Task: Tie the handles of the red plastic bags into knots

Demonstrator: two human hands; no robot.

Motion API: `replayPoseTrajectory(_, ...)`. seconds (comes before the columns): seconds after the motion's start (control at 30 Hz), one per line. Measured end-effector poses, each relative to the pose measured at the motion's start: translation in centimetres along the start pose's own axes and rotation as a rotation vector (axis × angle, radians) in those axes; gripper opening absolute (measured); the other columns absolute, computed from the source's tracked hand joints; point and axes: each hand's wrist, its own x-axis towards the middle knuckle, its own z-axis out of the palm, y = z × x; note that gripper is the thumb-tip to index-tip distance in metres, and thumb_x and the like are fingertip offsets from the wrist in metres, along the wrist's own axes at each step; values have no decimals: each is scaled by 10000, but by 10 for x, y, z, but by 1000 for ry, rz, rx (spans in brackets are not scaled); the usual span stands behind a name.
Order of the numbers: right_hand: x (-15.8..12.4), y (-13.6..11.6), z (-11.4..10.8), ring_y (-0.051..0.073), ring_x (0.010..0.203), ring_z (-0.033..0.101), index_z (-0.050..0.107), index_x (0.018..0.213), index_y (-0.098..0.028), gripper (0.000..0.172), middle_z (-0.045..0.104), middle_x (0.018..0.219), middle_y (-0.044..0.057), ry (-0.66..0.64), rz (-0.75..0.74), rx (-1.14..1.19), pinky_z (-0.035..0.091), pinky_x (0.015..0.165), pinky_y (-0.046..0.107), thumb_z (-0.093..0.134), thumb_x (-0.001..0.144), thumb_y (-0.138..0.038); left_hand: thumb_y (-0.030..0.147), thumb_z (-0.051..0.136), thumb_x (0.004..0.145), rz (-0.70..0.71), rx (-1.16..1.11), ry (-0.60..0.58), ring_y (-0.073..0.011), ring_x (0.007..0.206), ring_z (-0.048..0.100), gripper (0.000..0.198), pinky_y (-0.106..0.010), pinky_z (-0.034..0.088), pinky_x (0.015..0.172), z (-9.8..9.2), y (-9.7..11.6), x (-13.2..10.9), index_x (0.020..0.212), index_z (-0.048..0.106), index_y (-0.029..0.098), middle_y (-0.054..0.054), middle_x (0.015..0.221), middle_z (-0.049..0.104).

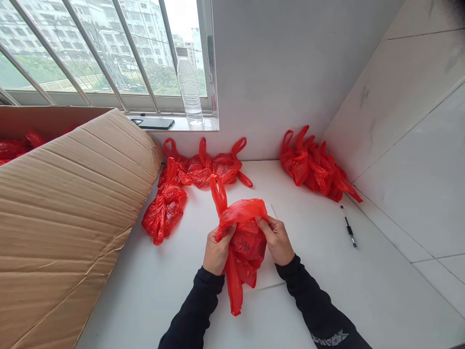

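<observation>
A red plastic bag (245,242) hangs between both hands above the white table (363,286). My left hand (217,252) is closed on the bag's left side near its mouth. My right hand (278,240) is closed on the bag's right side. One bag handle sticks up at the left, and a loose end trails down toward me. Under the bag a white sheet of paper (271,271) lies flat on the table.
A large cardboard box (69,213) with red bags inside fills the left. Piles of red bags lie along the wall (203,167) and in the right corner (312,167). A pen (349,230) lies at right. A water bottle (189,87) and phone (152,123) sit on the windowsill.
</observation>
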Motion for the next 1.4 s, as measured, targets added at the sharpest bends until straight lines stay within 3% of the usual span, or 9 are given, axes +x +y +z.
replayPoseTrajectory(0.37,0,2,0,165,614,471,626,691,-205,361,564,615,-12,17,22,31,412,609,294,618,878,-514,440,825,682,2,12,9,-134,580,517,320,-250,434,551,3,2,-1,712,680,157,17,604,599)
replayPoseTrajectory(0.57,-2,-5,1,179,685,542,663,833,-196,302,631,746,9,-38,39,-1,459,641,295,700,821,-496,428,796,734,64,83,-24,-129,610,504,294,-254,436,599,-1,-2,-1,725,678,159,15,636,600)
replayPoseTrajectory(0.83,-2,-4,0,162,626,517,667,750,-174,349,612,670,-7,-16,25,-53,429,608,291,683,826,-515,421,792,739,76,152,-58,-120,572,449,300,-257,382,559,-3,-4,-2,679,631,175,26,618,552)
replayPoseTrajectory(1.4,1,1,-2,139,561,464,659,652,-173,396,561,581,-14,-14,74,90,396,552,288,666,831,-527,434,807,716,56,131,-27,-123,592,487,304,-260,424,602,5,2,-3,685,658,171,30,633,590)
